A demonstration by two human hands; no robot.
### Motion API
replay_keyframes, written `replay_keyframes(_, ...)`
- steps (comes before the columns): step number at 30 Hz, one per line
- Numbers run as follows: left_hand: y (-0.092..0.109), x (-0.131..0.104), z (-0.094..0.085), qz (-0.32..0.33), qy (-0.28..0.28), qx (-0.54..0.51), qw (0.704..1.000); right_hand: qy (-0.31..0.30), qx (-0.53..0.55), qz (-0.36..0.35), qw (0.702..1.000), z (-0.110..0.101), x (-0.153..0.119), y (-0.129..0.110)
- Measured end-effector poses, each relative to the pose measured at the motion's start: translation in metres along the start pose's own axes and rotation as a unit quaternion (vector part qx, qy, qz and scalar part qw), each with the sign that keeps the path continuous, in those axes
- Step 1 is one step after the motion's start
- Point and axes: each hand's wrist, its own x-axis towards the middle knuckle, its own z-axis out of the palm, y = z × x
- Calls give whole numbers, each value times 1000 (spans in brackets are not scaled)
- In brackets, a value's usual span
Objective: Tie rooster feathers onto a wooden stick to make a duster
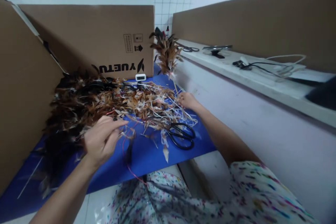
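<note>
My right hand [187, 100] is closed around the thin pale stem of a feather bunch [166, 54], which stands upright with its brown and black feathers at the top. Over the left part of the pile, my left hand [101, 136] has its fingers curled and its index finger reaching forward. What its fingertips hold, if anything, I cannot make out. Beneath both hands lies a pile of loose brown, black and pale feathers [133, 101]. A thin red thread [124, 150] runs from near my left fingertips down to my lap. Black-handled scissors [182, 135] lie between my hands.
The blue tabletop [147, 150] is bordered by a cardboard box [86, 38] behind and a cardboard panel [23, 87] on the left. A small white display [140, 77] stands at the back. Cables [273, 66] and another pair of scissors [191, 49] lie on the right ledge [231, 66].
</note>
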Motion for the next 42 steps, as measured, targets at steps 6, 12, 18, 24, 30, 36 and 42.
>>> replay_keyframes(6, -22, -6, 32, -23, -61, 55, 996, 17, -150, 67, 986, 0, 60, 28)
replay_keyframes(12, -46, -29, 36, 39, -101, 88, 990, 15, -208, 106, 972, -1, 101, 44)
replay_keyframes(18, -46, -32, 38, 86, -132, 82, 984, 31, -203, 122, 971, -6, 123, 53)
replay_keyframes(24, -45, -33, 39, 84, -140, 77, 984, 38, -184, 128, 974, -1, 140, 66)
replay_keyframes(30, -43, -32, 40, 81, -145, 80, 983, 33, -165, 128, 977, 2, 149, 73)
replay_keyframes(36, -44, -33, 41, 68, -146, 78, 984, 2, -129, 113, 985, -2, 145, 68)
replay_keyframes(42, -44, -32, 41, 72, -151, 76, 983, -20, -106, 109, 988, -5, 142, 62)
